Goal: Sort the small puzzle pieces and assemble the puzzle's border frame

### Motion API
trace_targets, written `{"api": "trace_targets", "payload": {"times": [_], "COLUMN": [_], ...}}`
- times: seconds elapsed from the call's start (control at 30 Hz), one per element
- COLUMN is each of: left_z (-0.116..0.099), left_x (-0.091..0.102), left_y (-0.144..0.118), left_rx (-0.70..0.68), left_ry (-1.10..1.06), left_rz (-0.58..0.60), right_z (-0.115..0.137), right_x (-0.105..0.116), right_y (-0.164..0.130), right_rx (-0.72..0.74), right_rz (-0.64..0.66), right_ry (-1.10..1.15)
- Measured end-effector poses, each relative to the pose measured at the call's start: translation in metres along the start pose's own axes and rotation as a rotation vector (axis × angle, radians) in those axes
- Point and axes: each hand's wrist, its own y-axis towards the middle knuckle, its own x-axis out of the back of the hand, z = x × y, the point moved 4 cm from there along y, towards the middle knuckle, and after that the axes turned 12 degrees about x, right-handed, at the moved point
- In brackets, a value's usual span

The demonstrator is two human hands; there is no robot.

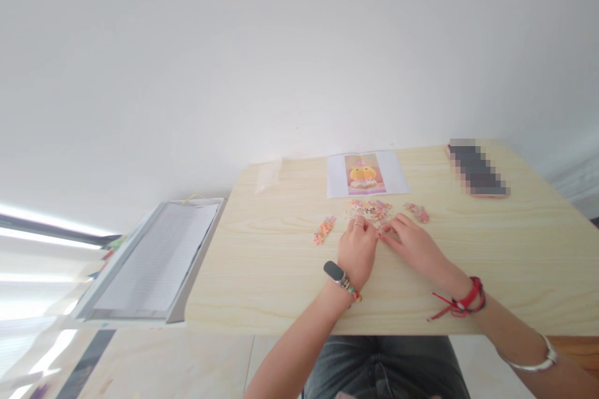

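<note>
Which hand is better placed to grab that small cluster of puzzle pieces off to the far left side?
Probably the left hand. It lies nearer the loose cluster, with bare table between them. The right hand would have to cross over the left one and the main pile.

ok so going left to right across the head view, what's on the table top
clear plastic bag → small strip of joined puzzle pieces → left hand → right hand, its fingers at the main puzzle cluster → phone, pixelated
</note>
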Motion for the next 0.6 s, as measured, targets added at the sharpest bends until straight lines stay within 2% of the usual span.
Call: {"api": "trace_targets", "payload": {"times": [0.27, 0.4, 0.6], "left_z": [0.005, 0.006, 0.005], "left_x": [-0.008, -0.010, -0.013], "left_y": [-0.011, -0.012, -0.009], "left_rx": [-0.002, -0.016, -0.023], "left_ry": [0.005, 0.000, -0.020], "left_rz": [-0.025, -0.022, -0.015], "right_z": [0.015, 0.008, 0.002], "right_x": [0.003, 0.007, 0.000], "right_y": [-0.016, -0.013, -0.006], "right_rx": [-0.004, 0.008, 0.075], "right_rz": [0.059, 0.038, 0.081], "right_ry": [0.032, 0.035, 0.059]}}
